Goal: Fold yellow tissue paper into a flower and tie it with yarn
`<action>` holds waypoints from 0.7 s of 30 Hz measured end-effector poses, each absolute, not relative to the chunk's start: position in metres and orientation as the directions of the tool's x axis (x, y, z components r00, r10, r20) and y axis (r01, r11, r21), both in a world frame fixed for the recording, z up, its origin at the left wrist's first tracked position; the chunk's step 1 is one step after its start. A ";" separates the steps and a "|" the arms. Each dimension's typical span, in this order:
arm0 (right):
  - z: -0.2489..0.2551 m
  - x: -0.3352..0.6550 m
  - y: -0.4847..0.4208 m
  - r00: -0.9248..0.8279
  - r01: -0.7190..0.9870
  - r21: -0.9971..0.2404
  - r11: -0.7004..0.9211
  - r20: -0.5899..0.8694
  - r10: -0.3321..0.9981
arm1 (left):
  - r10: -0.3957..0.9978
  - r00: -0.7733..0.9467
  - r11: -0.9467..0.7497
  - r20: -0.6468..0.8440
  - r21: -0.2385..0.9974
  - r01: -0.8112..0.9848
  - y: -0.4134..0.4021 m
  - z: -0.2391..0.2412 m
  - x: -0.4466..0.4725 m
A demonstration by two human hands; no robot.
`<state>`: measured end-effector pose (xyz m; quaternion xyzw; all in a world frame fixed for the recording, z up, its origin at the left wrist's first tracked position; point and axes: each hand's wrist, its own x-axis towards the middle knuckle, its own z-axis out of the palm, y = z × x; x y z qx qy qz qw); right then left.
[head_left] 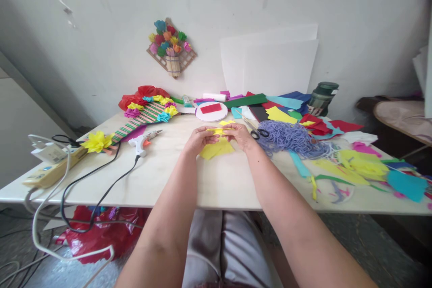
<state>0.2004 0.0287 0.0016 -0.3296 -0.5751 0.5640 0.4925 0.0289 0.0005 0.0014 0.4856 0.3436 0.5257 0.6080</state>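
Observation:
Between my two hands, above the middle of the table, a small piece of yellow crepe paper (218,131) is pinched at both ends. My left hand (201,139) has its fingers closed on the left end, and my right hand (241,136) grips the right end. Below them a larger yellow paper sheet (216,148) lies on the white table (162,180). Just beyond my hands is a white oval disc (199,116) with a red paper rectangle (211,108) on it. Black-handled scissors (259,134) lie to the right of my right hand.
A white glue gun (138,145) and its cord lie at left, near a power strip (56,168). A striped piece with paper flowers (145,117) stretches behind them. Purple yarn (290,137), coloured paper scraps (361,166) and a dark green jar (323,98) occupy the right.

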 end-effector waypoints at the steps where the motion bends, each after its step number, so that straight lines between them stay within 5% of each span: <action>1: 0.002 0.200 0.028 -0.299 -0.179 -0.972 0.150 0.199 0.933 | 0.974 0.207 -0.025 0.094 0.950 -0.311 0.001 0.001 0.029; 21: 0.004 0.200 0.024 -0.325 -0.233 -0.958 0.167 0.239 0.915 | 0.982 0.172 -0.001 0.083 0.904 -0.428 0.003 0.002 0.028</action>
